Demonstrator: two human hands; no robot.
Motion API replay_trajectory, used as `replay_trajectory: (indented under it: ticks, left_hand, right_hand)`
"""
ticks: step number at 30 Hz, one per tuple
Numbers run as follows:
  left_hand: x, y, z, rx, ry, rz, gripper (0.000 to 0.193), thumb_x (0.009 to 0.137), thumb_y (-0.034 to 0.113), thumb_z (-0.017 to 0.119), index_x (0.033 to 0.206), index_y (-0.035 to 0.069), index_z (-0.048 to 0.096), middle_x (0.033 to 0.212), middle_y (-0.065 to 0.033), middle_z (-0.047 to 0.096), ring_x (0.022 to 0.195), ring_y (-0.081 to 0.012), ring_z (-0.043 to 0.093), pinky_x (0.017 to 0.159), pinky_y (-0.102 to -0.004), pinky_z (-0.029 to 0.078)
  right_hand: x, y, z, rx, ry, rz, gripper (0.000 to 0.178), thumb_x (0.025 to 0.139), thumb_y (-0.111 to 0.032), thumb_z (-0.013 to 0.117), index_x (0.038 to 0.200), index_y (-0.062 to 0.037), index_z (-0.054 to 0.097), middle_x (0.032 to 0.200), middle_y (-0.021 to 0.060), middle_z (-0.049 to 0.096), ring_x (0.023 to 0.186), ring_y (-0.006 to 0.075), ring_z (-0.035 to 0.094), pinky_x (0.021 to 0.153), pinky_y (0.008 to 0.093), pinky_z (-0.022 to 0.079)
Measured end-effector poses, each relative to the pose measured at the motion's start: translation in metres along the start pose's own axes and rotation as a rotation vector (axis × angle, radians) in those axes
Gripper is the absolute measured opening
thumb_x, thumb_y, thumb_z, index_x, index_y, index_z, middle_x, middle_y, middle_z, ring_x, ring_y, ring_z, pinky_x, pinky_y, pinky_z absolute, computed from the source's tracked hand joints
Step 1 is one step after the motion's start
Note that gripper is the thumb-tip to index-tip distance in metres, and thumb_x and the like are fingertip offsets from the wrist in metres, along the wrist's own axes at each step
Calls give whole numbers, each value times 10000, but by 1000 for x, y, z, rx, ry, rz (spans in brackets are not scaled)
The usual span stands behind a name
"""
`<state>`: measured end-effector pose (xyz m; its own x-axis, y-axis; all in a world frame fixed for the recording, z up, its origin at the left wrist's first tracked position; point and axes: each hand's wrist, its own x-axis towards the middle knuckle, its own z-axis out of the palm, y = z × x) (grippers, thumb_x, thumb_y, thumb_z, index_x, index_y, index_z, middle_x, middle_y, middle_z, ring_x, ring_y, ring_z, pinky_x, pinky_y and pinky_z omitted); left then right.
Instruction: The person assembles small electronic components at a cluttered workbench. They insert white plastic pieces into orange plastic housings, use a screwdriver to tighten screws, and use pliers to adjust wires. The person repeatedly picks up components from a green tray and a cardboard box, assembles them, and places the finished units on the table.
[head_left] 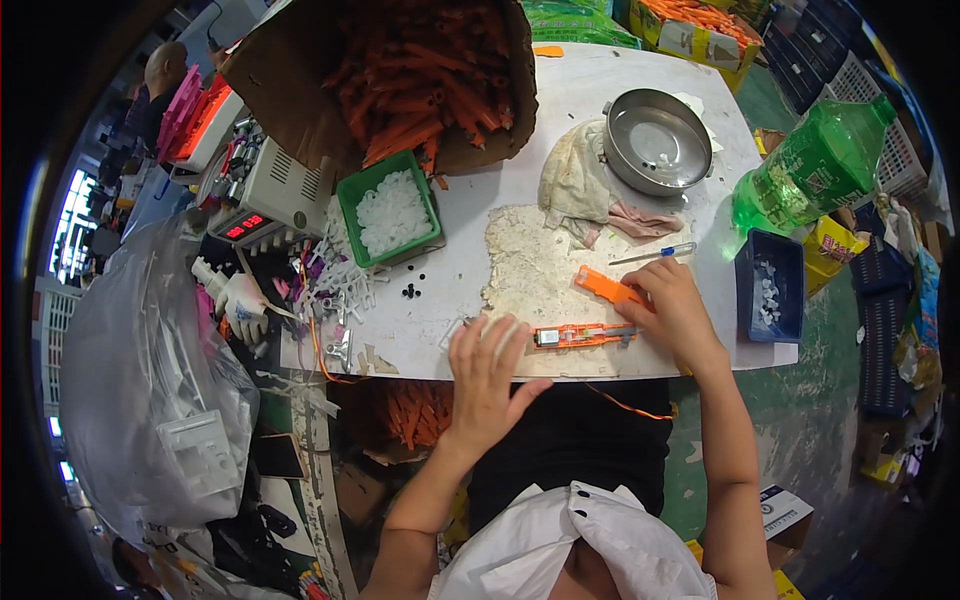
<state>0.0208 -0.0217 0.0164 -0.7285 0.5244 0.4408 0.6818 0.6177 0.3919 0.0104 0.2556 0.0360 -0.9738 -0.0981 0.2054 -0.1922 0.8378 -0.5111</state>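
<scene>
My left hand (488, 375) is over the front edge of the table, its fingers spread and holding nothing. A clear plastic piece (454, 334) lies by its fingertips. My right hand (672, 303) has its fingers and thumb closed on the right end of an orange plastic shell (598, 284). Just below that shell, an orange housing (585, 336) lies open side up on the worn cream mat (515, 260). It carries a white block and grey parts inside. A clear-barrelled pen with a blue end (655, 253) lies beyond my right hand.
A tilted cardboard box (290, 85) of orange shells stands at the back. Nearby are a green tray (350, 205) of white pieces, a metal bowl (640, 130), a cloth (570, 180), a green bottle (815, 165), a blue tray (790, 250) and a bench instrument (270, 190).
</scene>
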Motion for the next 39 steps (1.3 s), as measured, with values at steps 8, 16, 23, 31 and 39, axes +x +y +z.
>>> replay_trajectory:
  ticks: [8,16,23,31,39]
  left_hand:
    - [20,-14,-22,-1,21,-88,608,865,373,648,1325,11,482,1360,-157,437,1317,-371,315,1082,-480,263]
    - [20,-13,-19,-23,-9,-93,564,858,336,661,1299,20,511,1349,-152,448,1319,-370,313,1082,-481,264]
    - [26,-12,-15,-249,5,-134,561,858,335,667,1290,4,529,1214,-154,557,1192,-321,464,1004,-403,366]
    - [35,0,-24,-649,-128,-146,416,852,216,687,1210,18,615,983,-124,650,917,-261,603,831,-332,471]
    - [41,-6,3,-219,33,-9,239,752,108,736,968,18,689,958,-102,656,977,-280,571,879,-366,437]
  right_hand:
    - [0,2,14,-37,159,-152,150,819,-121,662,940,-33,650,922,88,616,918,274,545,853,379,426]
    - [6,3,11,-79,95,13,234,795,-168,705,976,-41,627,928,115,606,930,293,543,850,388,425]
    - [0,-20,4,185,75,-43,269,771,-168,726,962,-49,579,919,79,626,746,266,602,666,358,482]
    - [-12,-66,-12,198,89,-366,257,797,-157,701,1021,-67,613,955,75,632,813,244,613,723,349,494]
    - [-28,-37,-7,228,193,-116,344,763,-165,740,1063,-21,652,961,115,667,877,278,636,754,350,510]
